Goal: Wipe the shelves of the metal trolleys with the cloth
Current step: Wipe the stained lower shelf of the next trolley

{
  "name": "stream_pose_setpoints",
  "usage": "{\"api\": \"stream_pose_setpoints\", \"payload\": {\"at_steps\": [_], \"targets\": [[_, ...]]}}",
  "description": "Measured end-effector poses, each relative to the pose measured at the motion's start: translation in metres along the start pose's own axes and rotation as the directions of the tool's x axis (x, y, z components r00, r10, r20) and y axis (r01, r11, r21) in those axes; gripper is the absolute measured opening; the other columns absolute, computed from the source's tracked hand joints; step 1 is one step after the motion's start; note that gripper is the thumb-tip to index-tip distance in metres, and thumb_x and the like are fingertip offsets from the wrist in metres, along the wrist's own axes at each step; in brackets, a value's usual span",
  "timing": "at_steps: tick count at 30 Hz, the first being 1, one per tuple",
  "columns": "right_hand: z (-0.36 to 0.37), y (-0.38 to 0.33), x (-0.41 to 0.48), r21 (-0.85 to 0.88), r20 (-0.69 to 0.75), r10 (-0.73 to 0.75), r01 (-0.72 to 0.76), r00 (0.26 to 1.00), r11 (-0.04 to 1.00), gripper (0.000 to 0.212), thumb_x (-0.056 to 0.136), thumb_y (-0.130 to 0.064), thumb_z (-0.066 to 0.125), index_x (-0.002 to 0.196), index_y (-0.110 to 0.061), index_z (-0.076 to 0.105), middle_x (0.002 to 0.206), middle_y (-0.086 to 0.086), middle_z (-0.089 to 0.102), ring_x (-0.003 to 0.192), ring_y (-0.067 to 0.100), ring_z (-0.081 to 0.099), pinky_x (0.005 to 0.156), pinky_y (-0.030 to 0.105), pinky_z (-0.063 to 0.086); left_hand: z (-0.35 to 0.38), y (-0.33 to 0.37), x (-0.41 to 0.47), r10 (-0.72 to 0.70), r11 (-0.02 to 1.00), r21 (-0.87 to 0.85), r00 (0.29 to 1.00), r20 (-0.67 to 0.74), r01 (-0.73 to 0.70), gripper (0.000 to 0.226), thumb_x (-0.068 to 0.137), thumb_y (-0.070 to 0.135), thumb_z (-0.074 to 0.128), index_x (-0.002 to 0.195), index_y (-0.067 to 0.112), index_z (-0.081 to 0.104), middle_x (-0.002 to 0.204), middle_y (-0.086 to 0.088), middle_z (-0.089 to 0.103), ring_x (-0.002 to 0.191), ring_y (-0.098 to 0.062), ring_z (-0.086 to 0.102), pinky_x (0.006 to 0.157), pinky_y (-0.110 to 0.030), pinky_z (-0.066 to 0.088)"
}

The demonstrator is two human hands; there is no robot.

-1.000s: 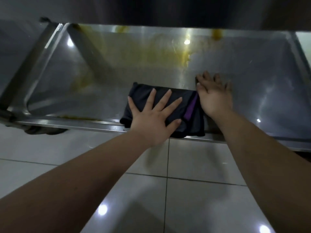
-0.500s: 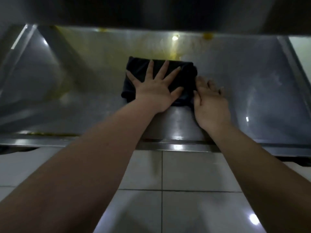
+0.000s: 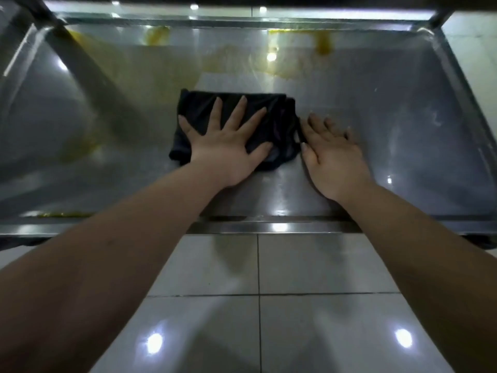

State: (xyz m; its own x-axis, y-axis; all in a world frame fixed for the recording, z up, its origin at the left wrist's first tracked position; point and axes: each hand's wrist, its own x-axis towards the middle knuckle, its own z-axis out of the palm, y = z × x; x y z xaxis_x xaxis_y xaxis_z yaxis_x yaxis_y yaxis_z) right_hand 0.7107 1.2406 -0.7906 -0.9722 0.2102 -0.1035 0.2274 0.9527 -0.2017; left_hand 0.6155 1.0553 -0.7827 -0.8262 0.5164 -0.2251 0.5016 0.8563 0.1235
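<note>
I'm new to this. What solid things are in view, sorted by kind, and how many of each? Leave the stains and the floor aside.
2 hands: left hand flat on the cloth, right hand flat on the shelf beside it
1 dark cloth
1 metal trolley shelf
Total: 4
</note>
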Motion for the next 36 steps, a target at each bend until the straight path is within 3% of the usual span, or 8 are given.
{"api": "stream_pose_setpoints", "payload": {"at_steps": [7, 10, 12, 19, 23, 26, 29, 36], "targets": [[0.0, -0.009, -0.005, -0.041, -0.044, 0.041, -0.042, 0.998, 0.998, 0.053, 0.106, -0.031, 0.028, 0.157, -0.026, 0.019, 0.165, -0.001, 0.015, 0.152, 0.027, 0.011, 0.12, 0.055, 0.009, 0.023, -0.008, -0.105, 0.004, 0.997, 0.072, 0.999, 0.034, -0.007, 0.07, 0.081, 0.082, -0.001, 0.142, 0.059, -0.025, 0.16, 0.02, -0.027, 0.149, -0.023, -0.024, 0.104, -0.078, -0.008], [0.001, -0.007, -0.014, -0.12, -0.038, 0.194, -0.197, 0.98, 0.973, 0.056, 0.103, -0.043, 0.023, 0.157, -0.031, 0.014, 0.166, -0.002, 0.011, 0.151, 0.035, 0.002, 0.117, 0.062, 0.002, 0.02, -0.006, -0.084, -0.005, 0.999, 0.044, 1.0, 0.009, 0.005, 0.069, 0.083, 0.082, 0.003, 0.143, 0.06, -0.021, 0.161, 0.019, -0.024, 0.149, -0.024, -0.023, 0.103, -0.08, -0.008], [0.002, -0.004, -0.019, -0.096, 0.011, 0.283, -0.281, 0.959, 0.955, 0.058, 0.102, -0.052, 0.016, 0.157, -0.038, 0.003, 0.166, -0.005, 0.001, 0.15, 0.04, -0.006, 0.117, 0.06, -0.005, 0.013, -0.002, -0.05, -0.011, 1.0, 0.019, 1.0, -0.023, 0.011, 0.067, 0.087, 0.08, 0.011, 0.147, 0.06, -0.012, 0.163, 0.018, -0.019, 0.15, -0.026, -0.019, 0.102, -0.082, -0.008], [0.003, -0.001, -0.029, -0.123, 0.011, 0.23, -0.227, 0.973, 0.966, 0.071, 0.089, -0.059, -0.002, 0.156, -0.038, -0.001, 0.166, -0.005, 0.002, 0.15, 0.039, -0.002, 0.12, 0.055, 0.0, -0.012, 0.028, 0.059, -0.011, 0.999, -0.049, 0.999, -0.032, 0.009, 0.065, 0.093, 0.074, 0.024, 0.151, 0.056, 0.001, 0.165, 0.013, -0.011, 0.151, -0.03, -0.017, 0.096, -0.085, -0.011], [0.005, -0.001, -0.029, -0.122, 0.019, 0.245, -0.241, 0.969, 0.963, 0.06, 0.099, -0.058, 0.008, 0.156, -0.039, -0.002, 0.166, -0.007, -0.001, 0.151, 0.036, -0.006, 0.12, 0.054, -0.002, -0.018, 0.034, 0.075, -0.006, 0.999, -0.046, 1.0, -0.002, 0.006, 0.066, 0.093, 0.073, 0.024, 0.153, 0.054, 0.001, 0.165, 0.012, -0.012, 0.151, -0.031, -0.018, 0.097, -0.085, -0.012], [0.004, 0.0, -0.029, -0.111, 0.021, 0.238, -0.235, 0.971, 0.966, 0.059, 0.101, -0.056, 0.014, 0.156, -0.04, -0.001, 0.166, -0.007, -0.002, 0.151, 0.035, -0.007, 0.12, 0.054, -0.003, -0.017, 0.031, 0.071, 0.002, 0.999, -0.045, 1.0, -0.017, -0.003, 0.067, 0.092, 0.075, 0.024, 0.152, 0.054, 0.001, 0.166, 0.013, -0.011, 0.151, -0.029, -0.017, 0.098, -0.084, -0.012], [0.005, 0.0, -0.032, -0.11, 0.014, 0.222, -0.219, 0.975, 0.97, 0.062, 0.097, -0.058, 0.004, 0.156, -0.04, -0.001, 0.166, -0.007, 0.0, 0.151, 0.034, -0.006, 0.12, 0.054, -0.003, -0.011, 0.027, 0.053, 0.022, 0.998, -0.058, 0.999, -0.03, -0.024, 0.067, 0.092, 0.074, 0.024, 0.152, 0.055, 0.002, 0.165, 0.014, -0.01, 0.151, -0.028, -0.016, 0.1, -0.082, -0.012], [0.006, 0.002, -0.035, -0.118, 0.034, 0.216, -0.21, 0.976, 0.97, 0.056, 0.101, -0.05, 0.005, 0.155, -0.04, -0.003, 0.166, -0.008, -0.004, 0.151, 0.034, -0.008, 0.12, 0.055, -0.004, 0.011, 0.01, -0.043, 0.045, 0.999, 0.008, 0.999, 0.013, -0.045, 0.067, 0.087, 0.079, 0.012, 0.148, 0.058, -0.009, 0.163, 0.018, -0.017, 0.151, -0.024, -0.018, 0.104, -0.08, -0.006]]}}
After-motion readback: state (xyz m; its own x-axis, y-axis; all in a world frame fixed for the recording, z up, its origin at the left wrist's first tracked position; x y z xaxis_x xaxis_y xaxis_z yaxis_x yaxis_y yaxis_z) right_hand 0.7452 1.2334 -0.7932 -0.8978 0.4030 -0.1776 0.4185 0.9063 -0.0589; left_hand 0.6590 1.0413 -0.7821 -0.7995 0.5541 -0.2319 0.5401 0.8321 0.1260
